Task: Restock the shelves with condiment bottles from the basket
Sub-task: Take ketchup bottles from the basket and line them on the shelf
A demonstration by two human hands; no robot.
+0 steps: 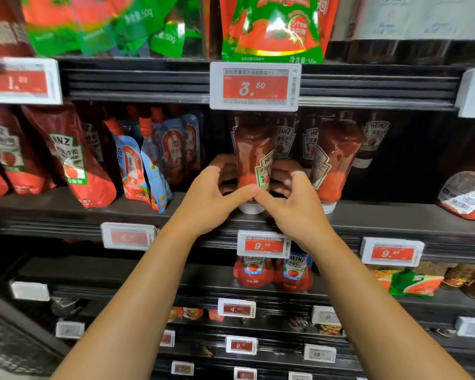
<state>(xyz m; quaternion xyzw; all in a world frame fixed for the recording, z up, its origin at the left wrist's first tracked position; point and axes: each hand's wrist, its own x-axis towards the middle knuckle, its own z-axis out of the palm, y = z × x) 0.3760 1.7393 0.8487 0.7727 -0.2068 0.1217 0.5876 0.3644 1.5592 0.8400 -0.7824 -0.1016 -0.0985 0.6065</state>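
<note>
Shelving fills the whole view, dark tiers (395, 215) stacked from top to bottom, each edged with white-and-red price tags (254, 86). On the middle tier, red pouches (74, 160) lean to the left, blue-and-white pouches (146, 163) stand beside them, and upside-down ketchup bottles line the right part, one of them (337, 163) just right of where I work. My two forearms reach up from the near edge and meet at the ketchup bottle (254, 163) I am placing. It stands cap-down at the front of the middle tier, its long axis upright, its white cap (250, 208) touching or almost touching the shelf; I cannot tell which. My left hand (211, 196) wraps its left side and my right hand (291, 198) its right side, fingers curled round behind, both thumbs meeting across the front low on the body. The bottle lies straight ahead between both hands, neither clearly nearer. I judge the next move is settling it upright, then letting go. The basket is not in view.
</note>
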